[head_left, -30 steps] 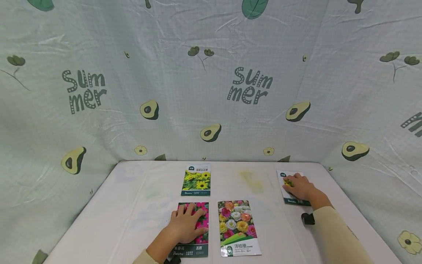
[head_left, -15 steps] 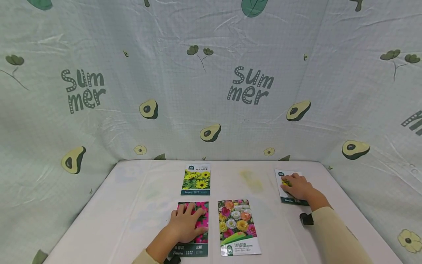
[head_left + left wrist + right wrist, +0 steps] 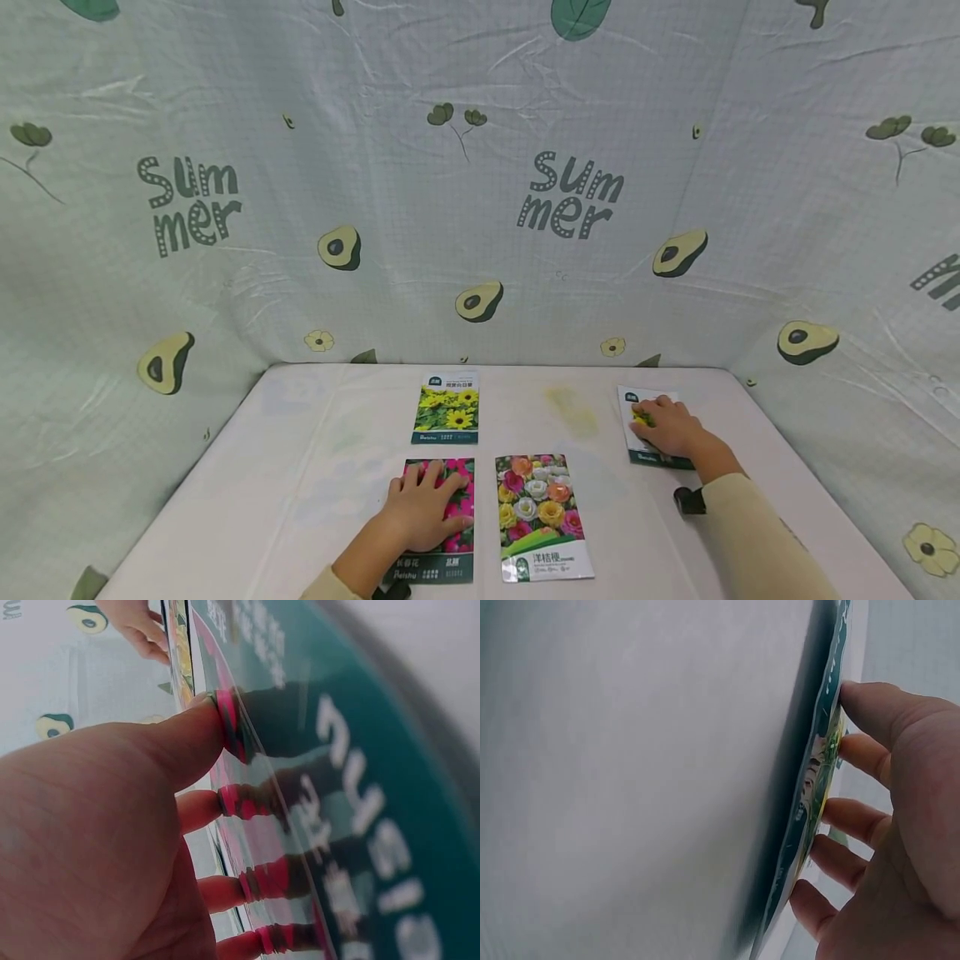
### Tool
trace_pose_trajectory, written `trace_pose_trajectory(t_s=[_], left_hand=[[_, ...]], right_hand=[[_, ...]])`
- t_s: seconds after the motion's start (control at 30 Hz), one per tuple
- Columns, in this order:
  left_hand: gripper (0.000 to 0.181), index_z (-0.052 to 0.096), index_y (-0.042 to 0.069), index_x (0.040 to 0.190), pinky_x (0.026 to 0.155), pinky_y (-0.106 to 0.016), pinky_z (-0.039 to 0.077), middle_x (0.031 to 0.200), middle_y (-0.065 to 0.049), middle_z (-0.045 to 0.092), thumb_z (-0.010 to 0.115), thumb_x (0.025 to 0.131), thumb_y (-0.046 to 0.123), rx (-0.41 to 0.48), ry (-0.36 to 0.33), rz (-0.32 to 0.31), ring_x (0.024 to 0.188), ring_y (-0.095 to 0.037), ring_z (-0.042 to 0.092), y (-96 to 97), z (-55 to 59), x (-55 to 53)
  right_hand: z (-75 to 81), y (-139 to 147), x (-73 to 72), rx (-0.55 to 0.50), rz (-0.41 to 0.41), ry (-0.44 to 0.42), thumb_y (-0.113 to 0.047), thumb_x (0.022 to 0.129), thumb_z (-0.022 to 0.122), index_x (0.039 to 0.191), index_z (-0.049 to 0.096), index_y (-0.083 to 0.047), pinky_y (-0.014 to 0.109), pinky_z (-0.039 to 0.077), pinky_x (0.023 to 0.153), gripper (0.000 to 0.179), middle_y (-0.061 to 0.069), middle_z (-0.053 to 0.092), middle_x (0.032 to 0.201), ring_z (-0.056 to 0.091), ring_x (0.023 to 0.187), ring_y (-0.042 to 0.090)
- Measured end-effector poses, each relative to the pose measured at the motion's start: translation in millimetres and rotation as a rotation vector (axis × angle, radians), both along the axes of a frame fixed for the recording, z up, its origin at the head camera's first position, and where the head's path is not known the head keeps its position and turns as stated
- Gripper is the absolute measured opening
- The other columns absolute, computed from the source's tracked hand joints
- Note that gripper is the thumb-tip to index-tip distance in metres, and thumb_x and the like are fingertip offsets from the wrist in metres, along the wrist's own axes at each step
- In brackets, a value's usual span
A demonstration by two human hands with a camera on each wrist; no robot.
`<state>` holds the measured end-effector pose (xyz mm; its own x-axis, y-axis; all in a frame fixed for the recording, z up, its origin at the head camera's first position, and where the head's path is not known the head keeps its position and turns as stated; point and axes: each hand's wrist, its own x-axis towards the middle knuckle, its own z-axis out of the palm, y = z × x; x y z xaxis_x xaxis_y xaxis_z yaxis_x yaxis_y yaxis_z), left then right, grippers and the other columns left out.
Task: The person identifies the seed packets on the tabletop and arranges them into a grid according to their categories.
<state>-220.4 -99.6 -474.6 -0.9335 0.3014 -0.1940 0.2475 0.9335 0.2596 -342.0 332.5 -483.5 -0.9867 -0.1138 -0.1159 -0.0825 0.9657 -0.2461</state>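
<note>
My left hand (image 3: 423, 512) rests with spread fingers on a seed packet with pink flowers (image 3: 459, 546) at the front of the table. In the left wrist view, its fingertips (image 3: 236, 889) press on the glossy face of that packet. Farther back on the right, my right hand (image 3: 671, 429) lies on a white and green seed packet with yellow flowers (image 3: 630, 408), covering much of it. The right wrist view has the fingertips (image 3: 829, 810) touching that packet's face, and the packet (image 3: 810, 795) lies flat against the table.
A seed packet with mixed roses-like blooms (image 3: 542, 517) lies right of the left hand. Behind it, to the left, is a packet with yellow daisy-like flowers (image 3: 446, 410). The white table (image 3: 315, 467) meets a printed cloth backdrop (image 3: 420, 192).
My right hand has slid a little to the left across the table, and the packet under it has moved along. The left hand and the other packets have stayed in place.
</note>
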Motion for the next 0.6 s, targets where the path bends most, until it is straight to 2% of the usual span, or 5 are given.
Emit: trace_pose_trajectory(t_s=[0.3, 0.6], left_hand=[[0.065, 0.055, 0.026, 0.143, 0.110, -0.071, 0.029, 0.151, -0.015, 0.043, 0.070, 0.089, 0.058, 0.007, 0.012, -0.005, 0.137, -0.048, 0.035, -0.7, -1.5, 0.7], [0.064, 0.056, 0.025, 0.142, 0.109, -0.070, 0.029, 0.150, -0.015, 0.043, 0.070, 0.089, 0.058, 0.022, 0.021, -0.004, 0.136, -0.047, 0.036, -1.1, -3.1, 0.8]], right_hand=[[-3.6, -8, -0.3, 0.003, -0.001, 0.013, -0.042, 0.102, 0.058, 0.151, 0.047, -0.006, 0.072, 0.038, 0.104, 0.062, 0.032, 0.040, 0.148, 0.043, 0.126, 0.050], [4.1, -17, 4.0, 0.000, 0.004, -0.003, -0.041, 0.103, 0.058, 0.150, 0.048, -0.007, 0.070, 0.038, 0.103, 0.059, 0.031, 0.043, 0.147, 0.044, 0.126, 0.048]])
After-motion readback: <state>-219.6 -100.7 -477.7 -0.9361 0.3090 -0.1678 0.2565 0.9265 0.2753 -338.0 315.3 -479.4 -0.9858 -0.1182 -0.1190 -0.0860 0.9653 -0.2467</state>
